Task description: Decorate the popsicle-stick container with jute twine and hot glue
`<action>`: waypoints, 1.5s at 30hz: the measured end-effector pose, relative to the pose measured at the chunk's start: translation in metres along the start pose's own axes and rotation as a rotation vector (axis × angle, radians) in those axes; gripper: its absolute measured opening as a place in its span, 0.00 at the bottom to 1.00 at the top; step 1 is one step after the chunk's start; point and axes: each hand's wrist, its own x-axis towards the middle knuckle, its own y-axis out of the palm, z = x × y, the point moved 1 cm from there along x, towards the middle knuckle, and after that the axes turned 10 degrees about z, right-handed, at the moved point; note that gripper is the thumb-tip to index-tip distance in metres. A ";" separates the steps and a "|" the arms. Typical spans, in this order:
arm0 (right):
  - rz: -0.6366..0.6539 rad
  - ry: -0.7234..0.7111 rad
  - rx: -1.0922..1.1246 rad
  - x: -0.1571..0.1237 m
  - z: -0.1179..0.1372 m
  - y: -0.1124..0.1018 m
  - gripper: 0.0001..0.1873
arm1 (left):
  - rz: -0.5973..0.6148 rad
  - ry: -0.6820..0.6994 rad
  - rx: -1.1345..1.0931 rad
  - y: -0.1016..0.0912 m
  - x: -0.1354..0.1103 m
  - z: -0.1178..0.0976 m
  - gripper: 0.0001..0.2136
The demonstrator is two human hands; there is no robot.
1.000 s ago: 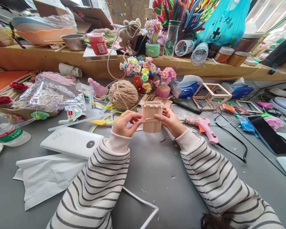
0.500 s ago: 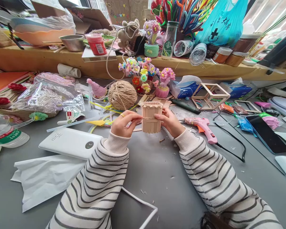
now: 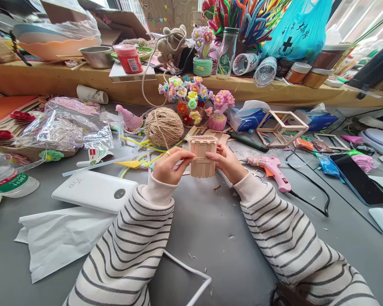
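A small container of wooden craft sticks [image 3: 200, 169], trimmed with twine along its top rim, is held upright in front of me. My right hand [image 3: 229, 164] grips its right side, thumb across the front and fingers behind. My left hand [image 3: 174, 164] is closed in a pinch at the container's left front edge. From that pinch a thin strand of twine [image 3: 201, 158] runs across the middle of the front to my right thumb. The inside of the container is hidden from this angle.
Behind the hands lie a ball of twine [image 3: 164, 127] and yarn flowers [image 3: 191, 97]. To the right rests a pink glue gun [image 3: 272, 170], its black cord trailing, and a phone [image 3: 359, 178]. A white power bank [image 3: 94, 190] and crumpled paper [image 3: 62, 238] lie left.
My left hand has slid slightly to the right, closer against the container's front edge. My right hand and the container stay almost in place.
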 end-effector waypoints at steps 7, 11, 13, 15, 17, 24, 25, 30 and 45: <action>0.006 -0.011 0.017 0.001 0.001 0.001 0.29 | -0.005 0.040 -0.019 0.000 0.002 -0.002 0.03; 0.006 -0.016 0.017 0.001 -0.001 0.000 0.29 | -0.007 0.031 -0.004 0.001 0.002 -0.002 0.03; 0.006 -0.014 0.016 0.002 -0.001 0.000 0.30 | -0.009 0.021 0.006 0.000 0.002 -0.001 0.02; 0.005 -0.012 0.015 0.002 -0.001 0.000 0.30 | -0.010 0.004 0.002 0.000 0.002 0.000 0.01; -0.001 -0.008 0.017 0.002 -0.001 0.000 0.30 | -0.005 -0.010 -0.016 0.000 0.002 0.001 0.00; -0.025 0.003 0.040 0.003 -0.003 0.001 0.32 | -0.094 -0.303 -0.245 0.010 -0.003 0.009 0.17; -0.021 0.000 0.038 0.003 -0.004 0.001 0.32 | -0.068 -0.402 -0.347 0.013 -0.002 0.012 0.22; -0.012 -0.026 0.038 0.005 -0.006 0.000 0.33 | 0.251 -0.654 -0.865 0.022 0.010 0.026 0.34; -0.042 0.001 0.064 0.007 -0.006 -0.001 0.34 | 0.409 -0.730 -0.994 0.017 0.029 0.026 0.36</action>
